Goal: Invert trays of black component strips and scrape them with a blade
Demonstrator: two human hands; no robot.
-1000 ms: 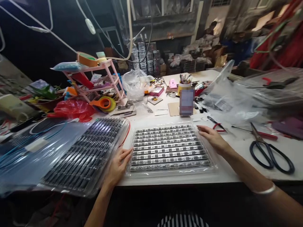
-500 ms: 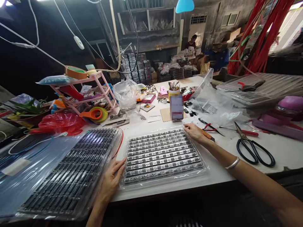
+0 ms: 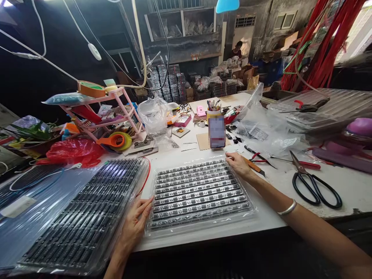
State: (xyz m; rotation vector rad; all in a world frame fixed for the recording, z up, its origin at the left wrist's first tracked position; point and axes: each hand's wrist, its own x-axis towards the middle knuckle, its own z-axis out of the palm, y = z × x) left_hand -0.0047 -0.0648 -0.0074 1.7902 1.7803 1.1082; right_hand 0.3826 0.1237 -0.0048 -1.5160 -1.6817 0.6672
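Observation:
A clear plastic tray (image 3: 200, 190) lies on the white table in front of me, filled with rows of metal strips with dark slots. My right hand (image 3: 238, 164) pinches its far right corner. At the left edge, my left hand (image 3: 139, 217) holds the tray's rim between thumb and fingers; the fingertips are partly hidden. Close beside that hand, on the left, another clear tray (image 3: 87, 213) holds rows of black strips. An orange-handled knife (image 3: 254, 166) lies just past my right hand.
Big black-handled scissors (image 3: 315, 190) and red-handled pliers (image 3: 258, 157) lie to the right. A phone (image 3: 217, 132) stands upright behind the tray. At the left is a pink rack (image 3: 124, 104), with a red plastic bag (image 3: 75, 151) below. Clear bags (image 3: 264, 124) sit at the right back.
The view has shifted very slightly. Both hands stay at the same places on the tray, which has barely moved.

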